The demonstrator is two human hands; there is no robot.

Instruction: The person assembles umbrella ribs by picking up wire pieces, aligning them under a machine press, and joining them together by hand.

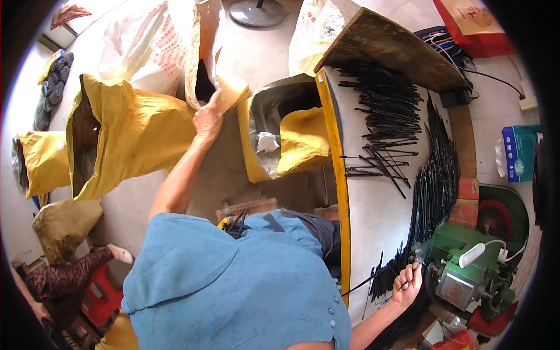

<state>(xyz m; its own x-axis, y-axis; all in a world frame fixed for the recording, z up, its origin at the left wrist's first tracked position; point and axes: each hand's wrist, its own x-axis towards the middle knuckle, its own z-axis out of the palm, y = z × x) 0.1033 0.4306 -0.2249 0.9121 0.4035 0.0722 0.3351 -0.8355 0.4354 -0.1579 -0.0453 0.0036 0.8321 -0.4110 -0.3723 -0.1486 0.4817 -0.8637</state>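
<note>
My left hand (209, 119) is closed on the folded rim of an upright tan paper sack (235, 90) with a dark inside. Beside it lie a large yellow sack (134, 137), mouth agape, and another open yellow sack (252, 153) with a grey lining. At the other side, my right hand (407, 284) makes a fist by the working head of a green machine (461, 248). A thin black rod (364, 282) runs from its fingers over the table edge. Many similar black rods (388, 111) lie in piles on the white tabletop (379, 224).
A wooden board (391, 44) stands at the table's far end, and a yellow strip (333, 175) edges its near side. Right of the table sits a tissue pack (519, 153). At lower left, another person's patterned leg (70, 271) rests by a red stool (100, 294).
</note>
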